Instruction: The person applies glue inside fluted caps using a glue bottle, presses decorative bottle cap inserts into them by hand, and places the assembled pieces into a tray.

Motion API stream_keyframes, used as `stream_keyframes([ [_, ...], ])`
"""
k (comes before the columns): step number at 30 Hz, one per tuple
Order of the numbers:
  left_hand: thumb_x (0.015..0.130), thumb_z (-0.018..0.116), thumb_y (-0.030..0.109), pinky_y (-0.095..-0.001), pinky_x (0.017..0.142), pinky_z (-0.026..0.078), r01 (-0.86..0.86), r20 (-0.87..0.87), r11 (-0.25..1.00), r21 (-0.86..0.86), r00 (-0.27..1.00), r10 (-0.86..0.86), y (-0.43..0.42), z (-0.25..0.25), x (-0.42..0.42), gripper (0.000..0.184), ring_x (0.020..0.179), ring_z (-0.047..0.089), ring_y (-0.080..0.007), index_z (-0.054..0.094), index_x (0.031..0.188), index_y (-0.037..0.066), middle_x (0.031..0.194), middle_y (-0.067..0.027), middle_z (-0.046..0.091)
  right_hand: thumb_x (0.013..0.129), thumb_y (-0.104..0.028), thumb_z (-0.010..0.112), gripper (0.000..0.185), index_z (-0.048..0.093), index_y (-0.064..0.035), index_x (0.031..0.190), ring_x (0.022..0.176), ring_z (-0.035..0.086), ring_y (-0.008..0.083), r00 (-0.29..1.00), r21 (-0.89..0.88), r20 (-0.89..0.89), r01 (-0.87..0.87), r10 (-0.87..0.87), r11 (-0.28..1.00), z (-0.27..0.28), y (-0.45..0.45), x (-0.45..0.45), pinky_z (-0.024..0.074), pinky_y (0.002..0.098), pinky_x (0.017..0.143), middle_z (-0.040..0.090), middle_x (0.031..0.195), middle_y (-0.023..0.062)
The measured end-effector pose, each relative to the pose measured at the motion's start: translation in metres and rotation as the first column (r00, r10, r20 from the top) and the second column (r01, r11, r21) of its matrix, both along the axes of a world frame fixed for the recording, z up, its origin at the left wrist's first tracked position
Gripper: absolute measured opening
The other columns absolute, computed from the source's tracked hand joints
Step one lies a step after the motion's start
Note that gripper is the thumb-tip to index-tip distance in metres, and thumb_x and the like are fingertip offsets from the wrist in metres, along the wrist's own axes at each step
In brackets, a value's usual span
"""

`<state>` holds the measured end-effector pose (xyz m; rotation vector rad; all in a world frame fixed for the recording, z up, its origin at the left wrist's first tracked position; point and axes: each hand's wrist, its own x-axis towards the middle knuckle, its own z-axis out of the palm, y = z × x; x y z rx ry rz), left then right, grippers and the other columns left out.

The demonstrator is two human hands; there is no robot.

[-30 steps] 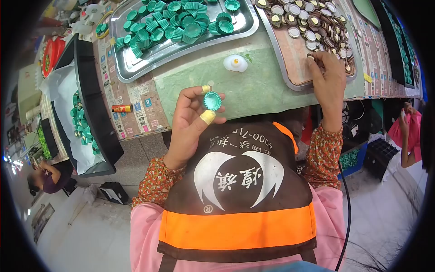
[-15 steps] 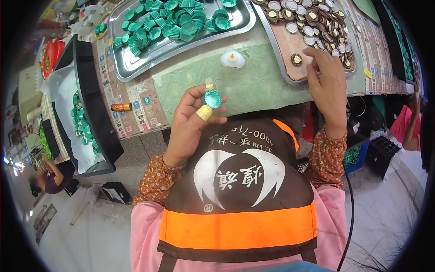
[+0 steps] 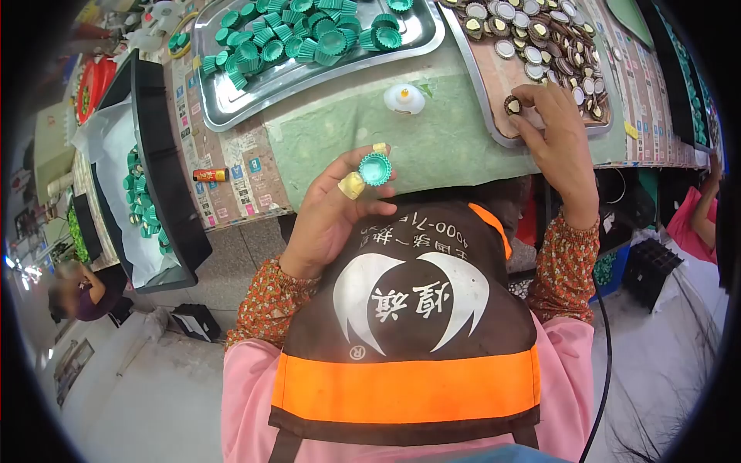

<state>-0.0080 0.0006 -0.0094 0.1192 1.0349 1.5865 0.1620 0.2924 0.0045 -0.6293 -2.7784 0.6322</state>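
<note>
Left hand (image 3: pixel 328 208) holds a green cup (image 3: pixel 376 169), right hand (image 3: pixel 559 143) a brown disc (image 3: pixel 512 106).

Teal fluted cup (image 3: pixel 376 169); dark brown disc (image 3: pixel 512 106) with cream centre.
Loose cups (image 3: pixel 331 43): teal. Loose discs (image 3: pixel 533 55): brown, with white or cream centres. Cup tray (image 3: pixel 229 110): silver. Mat (image 3: pixel 320 135): pale green. Finger covers (image 3: pixel 351 186): pale yellow. Sleeves (image 3: pixel 567 258): orange-red with a small floral print. Apron (image 3: pixel 409 392): dark brown with a broad orange band, white emblem and white lettering. Small tube (image 3: pixel 211 175): red and orange.
</note>
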Motion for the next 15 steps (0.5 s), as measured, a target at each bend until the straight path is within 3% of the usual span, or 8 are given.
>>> stream_keyframes([
  [2, 0.099, 0.063, 0.031, -0.0358, 0.088, 0.060, 0.006, -0.008, 1.000, -0.028, 1.000, -0.006, 0.003, 0.003, 0.001, 0.062, 0.106, 0.064, -0.0209, 0.041, 0.148, -0.001, 0.127, -0.0150, 0.060, 0.084, -0.007, 0.070, 0.027, 0.064, -0.0019, 0.110, 0.092, 0.056, 0.0314, 0.999, -0.021, -0.045, 0.021, -0.022, 1.000, -0.001, -0.007, 0.000, 0.0450, 0.0412, 0.083, 0.060, 0.096, 0.0120],
  [9, 0.098, 0.064, 0.021, -0.0348, 0.087, 0.061, -0.024, 0.053, 1.000, -0.002, 0.998, 0.024, 0.005, 0.003, 0.004, 0.055, 0.104, 0.066, -0.0207, 0.043, 0.146, 0.004, 0.128, -0.0159, 0.060, 0.084, -0.007, 0.072, 0.030, 0.063, -0.0022, 0.112, 0.087, 0.055, 0.0289, 0.985, -0.158, -0.174, -0.007, -0.020, 0.987, 0.024, -0.047, -0.007, 0.0448, 0.0394, 0.080, 0.060, 0.093, 0.0111],
  [15, 0.098, 0.064, 0.017, -0.0346, 0.088, 0.061, -0.042, 0.122, 0.999, 0.014, 0.992, 0.039, 0.003, -0.001, 0.006, 0.051, 0.106, 0.066, -0.0195, 0.045, 0.144, 0.005, 0.129, -0.0146, 0.061, 0.080, -0.001, 0.075, 0.039, 0.064, -0.0014, 0.117, 0.086, 0.056, 0.0293, 0.939, -0.213, -0.288, -0.251, 0.185, 0.944, 0.036, -0.085, -0.020, 0.0472, 0.0388, 0.076, 0.060, 0.097, 0.0124],
])
